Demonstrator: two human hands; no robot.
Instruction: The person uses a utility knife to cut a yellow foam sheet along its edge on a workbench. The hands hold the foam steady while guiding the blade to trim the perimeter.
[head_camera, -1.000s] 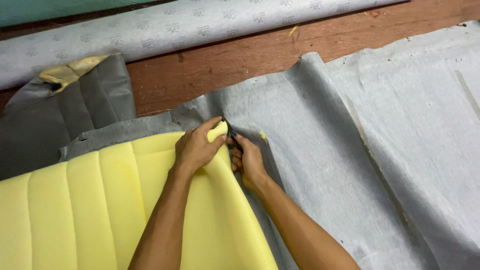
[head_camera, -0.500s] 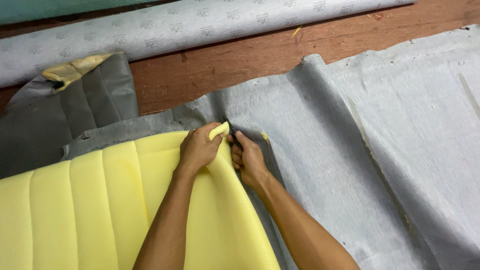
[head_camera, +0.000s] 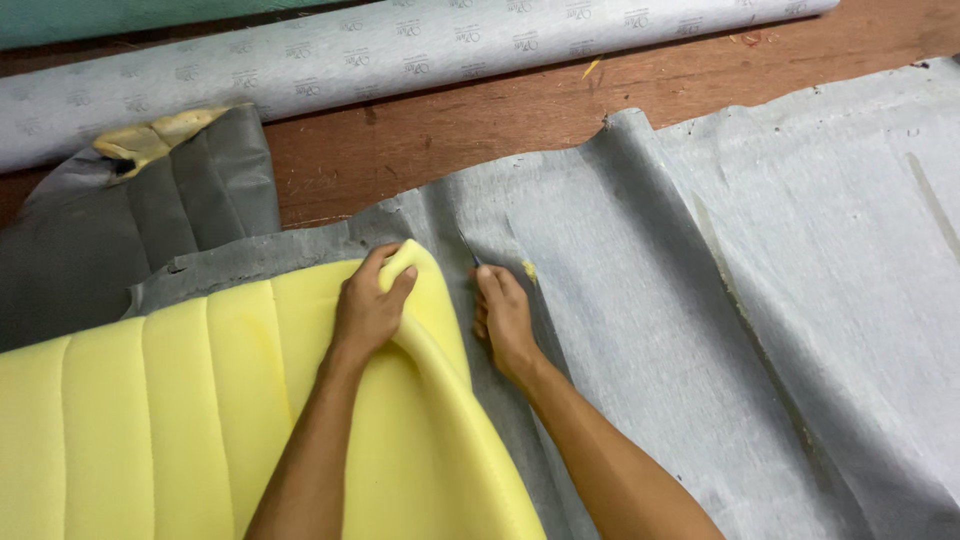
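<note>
Your left hand (head_camera: 368, 305) is clamped on the top corner of the yellow foam pad (head_camera: 180, 400) and lifts it from the grey fabric sheet (head_camera: 700, 280). Your right hand (head_camera: 503, 315), just right of the foam, is closed on a thin dark blade (head_camera: 469, 249) beside the foam edge. The right edge looks mostly trimmed; the top edge seems left.

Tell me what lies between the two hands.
In the head view, the lifted edge of the yellow foam lies between the left hand and the right hand.
</note>
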